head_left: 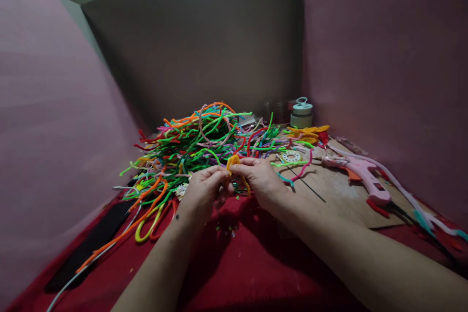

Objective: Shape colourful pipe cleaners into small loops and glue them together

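Between my two hands is a yellow-orange pipe cleaner point(233, 161), bent into a small loop at the top, with a loose end hanging below my right fingers. My left hand point(209, 186) pinches it from the left, its thumb and forefinger closed at the loop's base. From the other side my right hand point(260, 178) grips it between thumb and fingers. Both hands are held above the front edge of a large heap of coloured pipe cleaners point(197, 141). Part of the loop is hidden behind my fingertips.
A pink glue gun point(365, 175) lies on a brown board point(332, 200) at right. Near it are a white ring-shaped disc point(291, 156), yellow-orange pipe-cleaner pieces point(307, 133) and a pale green lidded container point(302, 114). Orange pipe cleaners and a white cable cross the red cloth point(234, 278) at left.
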